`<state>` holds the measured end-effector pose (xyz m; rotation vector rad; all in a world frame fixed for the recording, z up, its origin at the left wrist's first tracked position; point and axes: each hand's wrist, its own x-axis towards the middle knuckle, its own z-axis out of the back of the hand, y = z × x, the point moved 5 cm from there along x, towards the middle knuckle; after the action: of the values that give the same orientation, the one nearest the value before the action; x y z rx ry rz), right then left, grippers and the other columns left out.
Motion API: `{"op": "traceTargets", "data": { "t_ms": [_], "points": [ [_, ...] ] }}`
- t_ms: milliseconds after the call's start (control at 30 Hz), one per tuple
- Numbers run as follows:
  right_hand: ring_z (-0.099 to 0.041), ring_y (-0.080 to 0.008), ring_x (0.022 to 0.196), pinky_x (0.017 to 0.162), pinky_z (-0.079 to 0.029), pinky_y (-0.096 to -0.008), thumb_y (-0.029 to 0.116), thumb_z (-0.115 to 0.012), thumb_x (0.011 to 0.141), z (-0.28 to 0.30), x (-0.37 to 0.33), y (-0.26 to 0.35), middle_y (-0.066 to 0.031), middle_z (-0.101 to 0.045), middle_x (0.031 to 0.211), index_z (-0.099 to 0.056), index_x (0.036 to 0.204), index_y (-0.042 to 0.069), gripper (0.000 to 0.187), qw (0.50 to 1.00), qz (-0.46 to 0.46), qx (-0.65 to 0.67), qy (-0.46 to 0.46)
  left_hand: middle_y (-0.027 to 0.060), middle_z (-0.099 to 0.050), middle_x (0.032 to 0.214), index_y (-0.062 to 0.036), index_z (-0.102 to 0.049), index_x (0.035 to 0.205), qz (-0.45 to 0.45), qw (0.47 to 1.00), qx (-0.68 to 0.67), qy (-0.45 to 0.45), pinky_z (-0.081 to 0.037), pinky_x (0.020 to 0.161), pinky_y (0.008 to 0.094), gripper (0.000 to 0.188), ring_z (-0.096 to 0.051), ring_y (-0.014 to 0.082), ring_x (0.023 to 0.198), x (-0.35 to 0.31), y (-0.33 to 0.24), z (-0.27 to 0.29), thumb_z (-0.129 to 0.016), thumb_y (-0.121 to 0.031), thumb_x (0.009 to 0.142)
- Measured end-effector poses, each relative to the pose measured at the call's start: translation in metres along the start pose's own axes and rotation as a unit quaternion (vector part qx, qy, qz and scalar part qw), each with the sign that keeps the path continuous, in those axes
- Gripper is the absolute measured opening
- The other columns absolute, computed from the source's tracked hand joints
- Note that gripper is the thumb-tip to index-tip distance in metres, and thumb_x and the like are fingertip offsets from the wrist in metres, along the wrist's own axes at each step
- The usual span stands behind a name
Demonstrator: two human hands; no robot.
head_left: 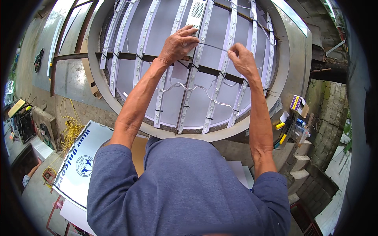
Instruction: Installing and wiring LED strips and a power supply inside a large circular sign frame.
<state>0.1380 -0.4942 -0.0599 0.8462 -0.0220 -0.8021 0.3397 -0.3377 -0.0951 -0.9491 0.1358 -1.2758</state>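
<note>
A thin black cable tie stretches between my two hands. My left hand has its fingers closed at the tie's left end, beside a perforated white metal power supply box. My right hand pinches the other end between thumb and fingers. Beneath them, several white LED strips run lengthwise inside a large round metal frame. Dark crossbars pass under the strips, which are fastened to them with black ties. A white wire loops across the strips nearer to me.
A coiled yellow cord lies on the ground at left, near a white printed sign sheet. At right, a small box stands beside yellow-and-black hand tools. Another person's arm shows at the far left.
</note>
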Motion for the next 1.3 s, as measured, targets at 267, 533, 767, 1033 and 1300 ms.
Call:
{"op": "traceTargets", "data": {
  "t_ms": [267,533,767,1033,1300],
  "points": [
    [-0.065,-0.0306,0.107,0.093,-0.047,-0.0436,0.034,-0.064,0.095,-0.043,0.014,0.077,-0.0143,-0.071,0.11,-0.067,0.113,0.006,0.033,0.921,0.204,-0.332,-0.008,0.0027,-0.068,0.131,-0.0195,-0.08,0.098,0.002,1.0,0.002,0.003,-0.049,0.11,0.0361,0.014,-0.054,0.0241,0.135,-0.003,0.004,0.001,-0.079,-0.021,0.084],
    [-0.059,-0.0185,0.07,0.064,-0.046,-0.0317,0.019,-0.065,0.087,-0.06,0.042,0.042,-0.0069,-0.063,0.07,-0.077,0.1,0.001,0.025,0.983,-0.005,0.091,0.157,0.0044,-0.068,0.131,-0.0176,-0.079,0.098,0.015,1.0,-0.009,0.011,-0.049,0.109,0.0365,0.013,-0.055,0.0246,0.134,-0.003,0.001,0.001,-0.079,-0.018,0.084],
    [-0.035,-0.0029,0.05,0.044,-0.022,-0.0236,0.013,-0.069,0.087,-0.054,0.039,0.051,0.006,-0.046,0.057,-0.076,0.095,0.0,0.018,0.946,-0.057,0.264,0.182,0.0026,-0.069,0.129,-0.0224,-0.079,0.094,0.01,1.0,0.009,0.012,-0.053,0.104,0.0345,0.01,-0.056,0.0223,0.133,0.0,0.007,0.002,-0.08,-0.023,0.084],
    [-0.032,-0.0035,0.045,0.04,-0.02,-0.0247,0.011,-0.068,0.087,-0.059,0.044,0.071,0.0054,-0.046,0.055,-0.076,0.089,-0.002,0.015,0.947,-0.043,0.252,0.196,0.0072,-0.067,0.131,-0.0168,-0.078,0.099,0.014,0.999,-0.017,0.044,-0.051,0.106,0.0355,0.015,-0.052,0.0234,0.136,-0.001,0.013,0.002,-0.079,-0.021,0.084],
    [-0.033,-0.0037,0.046,0.04,-0.021,-0.0242,0.013,-0.068,0.087,-0.06,0.041,0.075,0.0046,-0.046,0.056,-0.075,0.09,-0.002,0.017,0.948,-0.033,0.255,0.185,0.008,-0.065,0.135,-0.0148,-0.078,0.104,0.017,0.998,-0.017,0.053,-0.051,0.107,0.0368,0.02,-0.05,0.0235,0.138,0.001,0.01,0.002,-0.079,-0.023,0.085]
  ]
}}
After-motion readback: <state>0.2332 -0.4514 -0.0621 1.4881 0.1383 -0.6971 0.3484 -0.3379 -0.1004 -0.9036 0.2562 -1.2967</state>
